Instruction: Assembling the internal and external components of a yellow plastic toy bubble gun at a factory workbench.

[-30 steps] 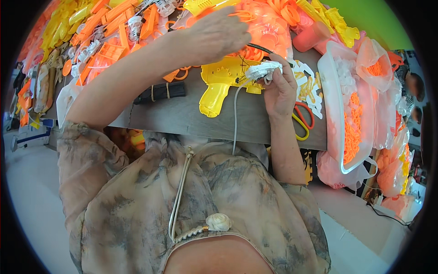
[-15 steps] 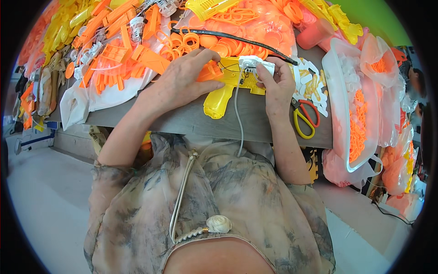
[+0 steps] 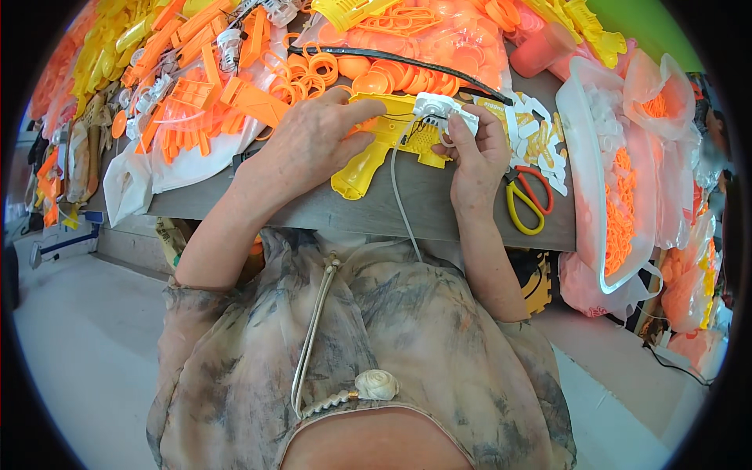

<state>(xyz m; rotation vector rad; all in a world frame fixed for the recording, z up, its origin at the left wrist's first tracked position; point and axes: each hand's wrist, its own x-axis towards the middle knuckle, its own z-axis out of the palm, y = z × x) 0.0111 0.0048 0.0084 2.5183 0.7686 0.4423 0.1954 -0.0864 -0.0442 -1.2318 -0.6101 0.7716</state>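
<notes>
My right hand pinches a white plastic mechanism with thin dark wires, between thumb and fingers. From it a thin pale tube hangs over the table edge. Below lies a yellow toy-gun half shell, its handle toward me. My left hand is curled at the shell's left side, around an orange plastic part that is mostly hidden by the fingers. Dark wires run between the orange part and the white mechanism.
Scissors with red and yellow handles lie right of my right hand, near white and gold pieces. A white tub holds orange parts. A black strip crosses a bag of orange parts. Orange pieces pile up left.
The yellow shell has shifted slightly left and turned a little. The white mechanism is tilted more, and the orange part is now more covered by my left hand.
</notes>
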